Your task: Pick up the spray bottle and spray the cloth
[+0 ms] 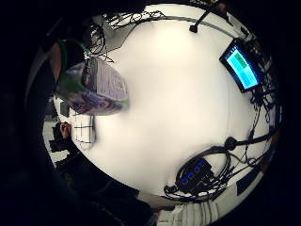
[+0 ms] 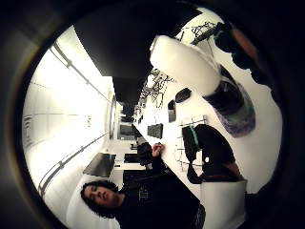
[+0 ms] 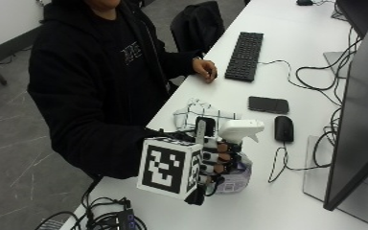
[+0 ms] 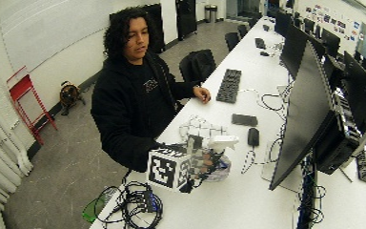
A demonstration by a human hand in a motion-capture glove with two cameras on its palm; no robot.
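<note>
Currently the right hand [image 3: 216,160] is wrapped around the bottle [image 3: 238,158], fingers curled round its neck just below the white spray head. Whether the bottle's base touches the table [image 3: 280,201] or sits just above it cannot be told from the outside views. Cloth [image 3: 200,115], white with a dark grid, lies crumpled on the table just behind the bottle, near the table's edge by the person. Nozzle points toward the mouse [image 3: 283,128], away from the person. In the little-finger palm view the bottle's labelled body [image 1: 96,89] is close to the palm, with the cloth [image 1: 83,131] beyond it. Bare left hand [image 3: 205,68] rests on the table edge beside the keyboard [image 3: 245,55], holding nothing. Phone [image 3: 268,104] lies between keyboard and mouse.
</note>
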